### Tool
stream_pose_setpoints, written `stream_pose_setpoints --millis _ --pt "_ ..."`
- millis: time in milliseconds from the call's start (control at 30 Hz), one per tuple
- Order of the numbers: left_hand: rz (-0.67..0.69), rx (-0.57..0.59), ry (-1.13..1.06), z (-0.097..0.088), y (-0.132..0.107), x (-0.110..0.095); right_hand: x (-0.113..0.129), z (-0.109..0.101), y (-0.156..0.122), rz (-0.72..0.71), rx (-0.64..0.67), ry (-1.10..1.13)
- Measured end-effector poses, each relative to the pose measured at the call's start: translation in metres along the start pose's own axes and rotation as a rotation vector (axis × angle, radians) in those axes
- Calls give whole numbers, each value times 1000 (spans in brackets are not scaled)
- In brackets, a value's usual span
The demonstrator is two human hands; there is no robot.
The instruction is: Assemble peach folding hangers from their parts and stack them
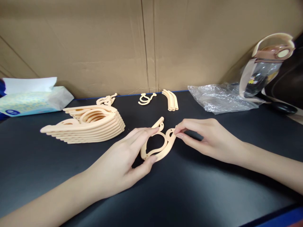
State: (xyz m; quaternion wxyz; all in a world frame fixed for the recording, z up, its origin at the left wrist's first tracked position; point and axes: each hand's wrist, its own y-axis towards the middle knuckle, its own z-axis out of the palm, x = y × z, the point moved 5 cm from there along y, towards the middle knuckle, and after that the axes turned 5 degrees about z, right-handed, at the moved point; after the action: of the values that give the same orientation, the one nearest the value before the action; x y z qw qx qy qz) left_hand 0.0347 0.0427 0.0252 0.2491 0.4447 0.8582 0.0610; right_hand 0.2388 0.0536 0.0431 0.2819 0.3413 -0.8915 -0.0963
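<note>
A cream plastic folding hanger [167, 150] is on the dark table in front of me, its two arms folded up around the curved hook. My left hand [127, 154] grips it from the left, fingers over the left arm and thumb at the lower edge. The thumb and forefinger of my right hand [208, 137] pinch the tip of the right arm. To the left is a neat stack of matching folded hangers [106, 127]. Behind the held one are a loose hook [146, 100] and several loose hanger arms [170, 101]. More hook pieces [107, 100] lie behind the stack.
A tissue pack [35, 101] sits at the back left. Toward the back right lie a crumpled clear plastic bag [217, 97] and a strapped water bottle [265, 72]. A black mouse [282, 107] is beside the bottle. A cardboard wall [106, 47] closes off the table's back.
</note>
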Motion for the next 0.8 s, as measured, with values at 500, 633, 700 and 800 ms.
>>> stream_pose_setpoints --millis 500,633,700,800 --pt "85 -9 17 0 3 -2 2 -1 0 16 -16 -69" --pt "100 -43 13 -1 2 -3 4 -1 0 -10 -14 -68" --pt "111 -49 20 -1 2 -4 4 0 0 -22 -7 -61" --pt "124 -65 44 -1 1 -4 3 0 -1 -32 -3 -52"
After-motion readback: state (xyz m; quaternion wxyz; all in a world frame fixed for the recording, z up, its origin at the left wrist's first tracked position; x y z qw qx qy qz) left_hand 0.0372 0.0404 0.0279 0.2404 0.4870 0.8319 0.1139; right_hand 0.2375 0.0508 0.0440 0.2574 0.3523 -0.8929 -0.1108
